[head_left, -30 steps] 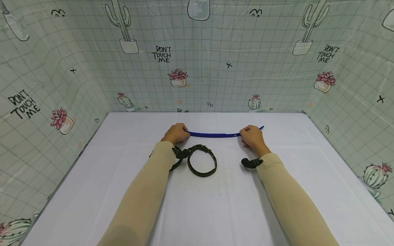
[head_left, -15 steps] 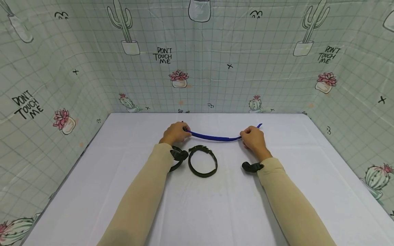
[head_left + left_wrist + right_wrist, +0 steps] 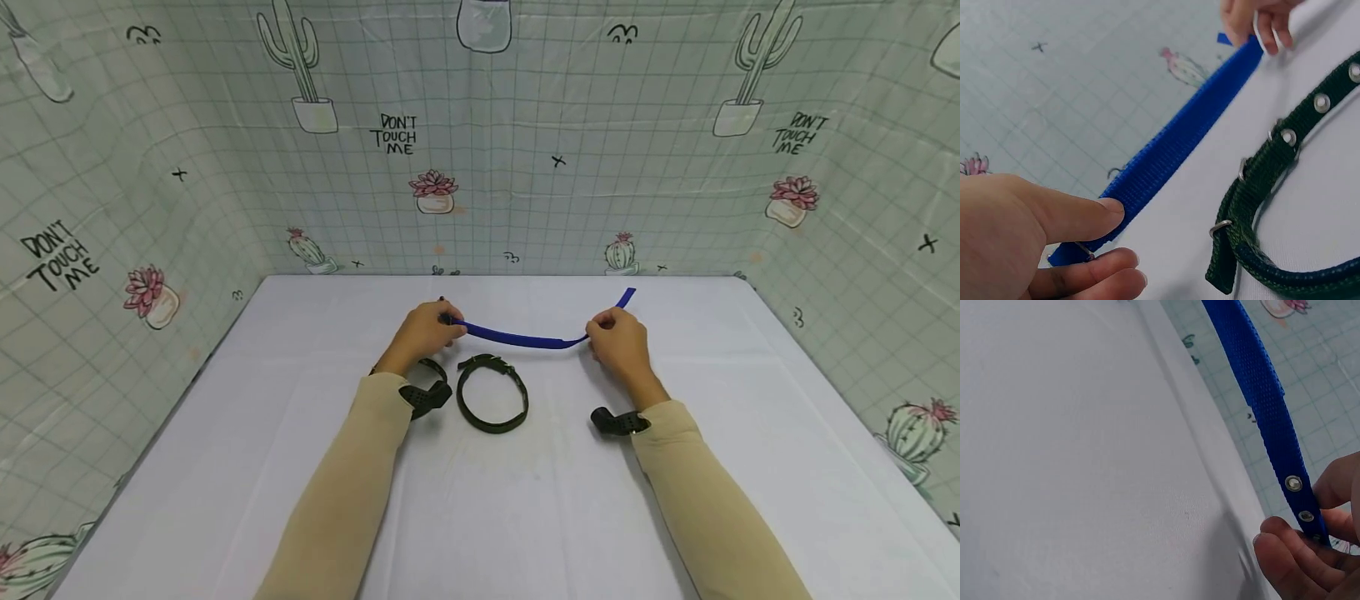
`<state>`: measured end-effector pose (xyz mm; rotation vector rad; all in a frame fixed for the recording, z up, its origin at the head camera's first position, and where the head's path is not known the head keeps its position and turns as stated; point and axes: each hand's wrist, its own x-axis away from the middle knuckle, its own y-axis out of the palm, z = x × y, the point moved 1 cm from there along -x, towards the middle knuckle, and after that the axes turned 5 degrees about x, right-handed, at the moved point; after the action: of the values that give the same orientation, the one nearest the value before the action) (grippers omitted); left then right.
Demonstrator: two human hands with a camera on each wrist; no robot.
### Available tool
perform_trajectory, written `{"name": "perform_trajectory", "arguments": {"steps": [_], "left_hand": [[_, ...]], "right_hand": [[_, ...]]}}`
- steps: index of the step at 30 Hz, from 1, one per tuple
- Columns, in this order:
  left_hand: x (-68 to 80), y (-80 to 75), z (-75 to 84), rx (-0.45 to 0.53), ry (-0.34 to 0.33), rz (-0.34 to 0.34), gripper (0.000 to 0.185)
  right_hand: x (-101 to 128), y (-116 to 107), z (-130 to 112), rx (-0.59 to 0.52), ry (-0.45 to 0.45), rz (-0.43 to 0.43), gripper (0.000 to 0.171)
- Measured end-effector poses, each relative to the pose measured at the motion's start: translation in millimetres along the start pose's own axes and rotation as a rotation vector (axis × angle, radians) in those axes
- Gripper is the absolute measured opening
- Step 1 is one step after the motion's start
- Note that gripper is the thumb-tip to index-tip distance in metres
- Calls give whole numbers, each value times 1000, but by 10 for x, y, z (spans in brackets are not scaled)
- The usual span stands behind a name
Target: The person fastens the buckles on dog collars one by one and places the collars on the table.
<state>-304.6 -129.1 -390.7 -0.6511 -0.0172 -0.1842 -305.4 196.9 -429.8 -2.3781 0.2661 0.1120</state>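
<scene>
A blue webbing collar [image 3: 517,339] is stretched between my two hands near the back of the table, sagging a little in the middle. My left hand [image 3: 427,327] pinches its buckle end between thumb and fingers, with a bit of metal showing beside the fingertips in the left wrist view. On the other side my right hand [image 3: 618,337] pinches the strap near its metal eyelets [image 3: 1294,483]. Past that hand the tail [image 3: 626,297] of the strap sticks up. A dark green collar [image 3: 492,429], fastened in a loop, lies on the table below the blue one.
Another dark loop [image 3: 431,367] lies under my left wrist, partly hidden by the arm. The white table [image 3: 510,517] ends at a cloth backdrop [image 3: 525,208] printed with cacti. Each wrist carries a black camera mount [image 3: 618,422].
The blue collar has gone from nearly straight to sagging, and its right tail now points more upward. My left forearm has shifted, uncovering more of the dark loop.
</scene>
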Motion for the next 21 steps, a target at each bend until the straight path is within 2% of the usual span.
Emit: {"name": "perform_trajectory", "arguments": {"steps": [2,6,15,21], "left_hand": [[42,-12,14,54,0,-2,24],[118,-27,42,102,8,-2,23],[235,-17,61,138,50,72,27],[272,-14,72,166,74,82,25]], "right_hand": [[29,-18,-17,-39,8,4,21],[78,-49,-41,-113,39,8,23],[206,-94,-115,-204,41,20,28],[264,-104,-131,-315,41,12,28]]}}
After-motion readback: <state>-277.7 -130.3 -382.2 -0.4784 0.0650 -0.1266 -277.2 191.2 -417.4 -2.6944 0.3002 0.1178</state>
